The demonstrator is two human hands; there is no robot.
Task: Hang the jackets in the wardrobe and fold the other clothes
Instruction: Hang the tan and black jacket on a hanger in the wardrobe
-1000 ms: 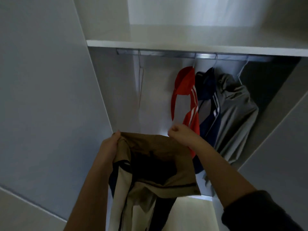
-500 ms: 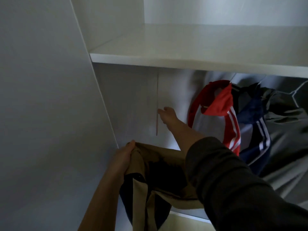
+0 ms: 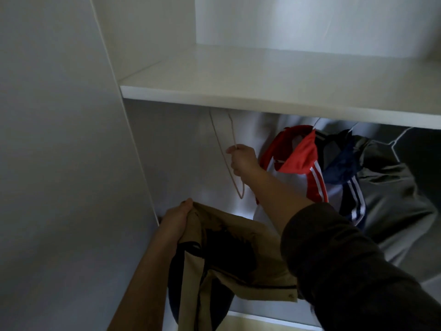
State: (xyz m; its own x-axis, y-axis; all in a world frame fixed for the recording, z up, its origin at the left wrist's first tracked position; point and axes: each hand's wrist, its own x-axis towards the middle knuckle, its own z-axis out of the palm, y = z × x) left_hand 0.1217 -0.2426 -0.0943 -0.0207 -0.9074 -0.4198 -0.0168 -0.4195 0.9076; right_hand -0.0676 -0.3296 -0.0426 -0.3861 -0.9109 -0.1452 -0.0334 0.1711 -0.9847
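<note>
One view only, from the head camera, looking up into the wardrobe (image 3: 171, 151).

Near the centre: right hand (image 3: 243, 161), fingers curled round the thin wire of an empty hanger (image 3: 223, 156), pinching one strand of it. Runs long and narrow, seen almost edge-on, from under the shelf (image 3: 262, 91) at twelve o'clock of that hand down to a rounded tip at six o'clock. Hook hidden behind the shelf edge, so cannot tell whether on the rail or off it.

At seven o'clock from the right hand, lower and well apart: left hand (image 3: 177, 218), clenched on the bunched collar edge of a tan jacket (image 3: 238, 247). Rest of the cloth hangs toward six o'clock of the frame, dark lining showing.

At three o'clock from the right hand: red jacket (image 3: 300, 151), then navy jacket (image 3: 343, 168), then grey jacket (image 3: 393, 199), all on hangers under the shelf.

Step in hand, by the look of it: fetching a hanger for the tan jacket. Turns on this: jacket at seven o'clock below the gripped hanger; long axis of the hanger near vertical, likely needing a swing toward level before entering the shoulders; left hand nearer the collar opening, right hand alone on the wire. Possible snag of thin wire on lining.
</note>
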